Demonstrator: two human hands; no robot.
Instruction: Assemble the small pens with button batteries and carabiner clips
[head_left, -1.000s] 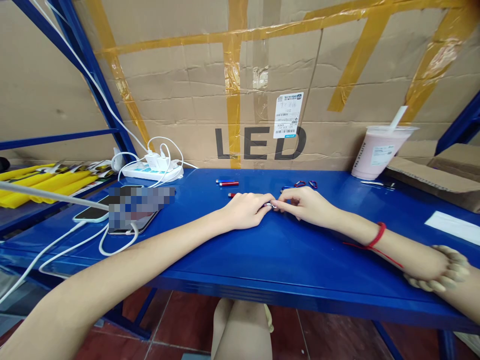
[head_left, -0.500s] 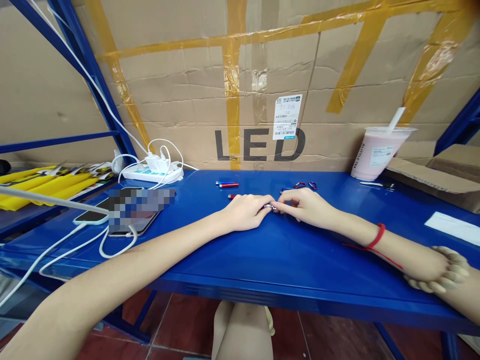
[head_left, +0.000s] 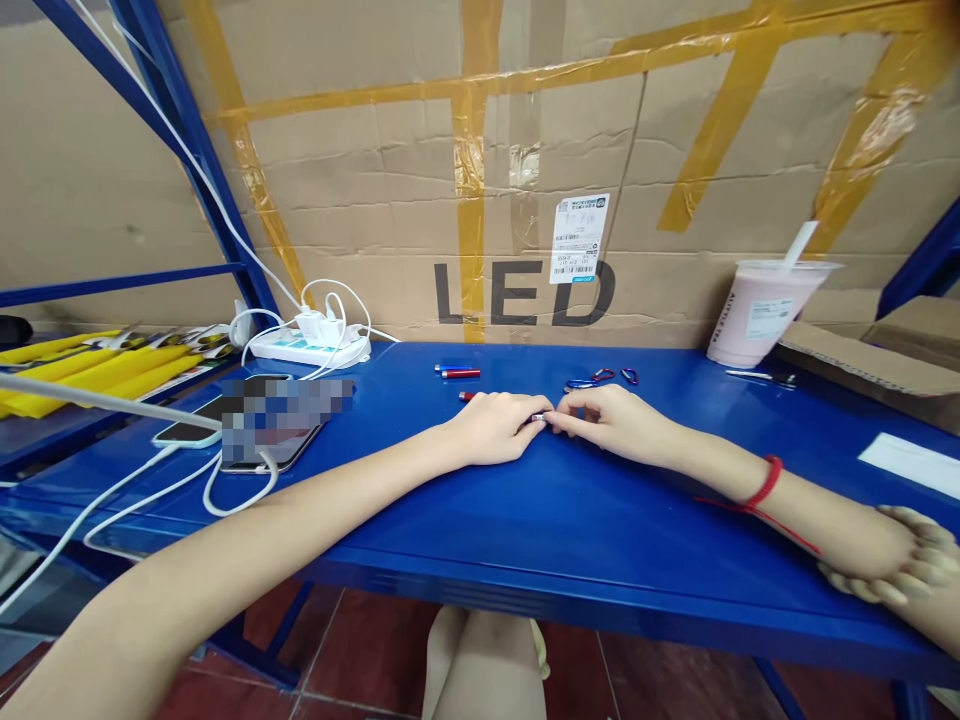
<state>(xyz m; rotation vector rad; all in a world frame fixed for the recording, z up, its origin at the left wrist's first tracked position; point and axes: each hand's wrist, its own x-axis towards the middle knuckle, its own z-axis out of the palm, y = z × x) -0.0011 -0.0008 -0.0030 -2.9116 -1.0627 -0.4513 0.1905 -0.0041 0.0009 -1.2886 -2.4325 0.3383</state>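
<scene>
Over the middle of the blue table, my left hand is closed, thumb and fingers pinched on a small silvery metal piece, mostly hidden by the fingers. My right hand meets it from the other side, thumb and index finger pinched at the piece's right end. Behind my left hand lie a red tube, a blue one beside it, and a red tube partly covered by the hand. Beyond my right hand are a red carabiner, a blue carabiner and another blue item.
A power strip with white cables and phones occupy the left. At right stand a drink cup with a straw, a white paper strip and an open cardboard box. A large taped carton rises behind the table.
Both hands stay together at the metal piece, with only slight finger movement. Less of the piece shows between the fingertips now. The whole view has shifted a little.
</scene>
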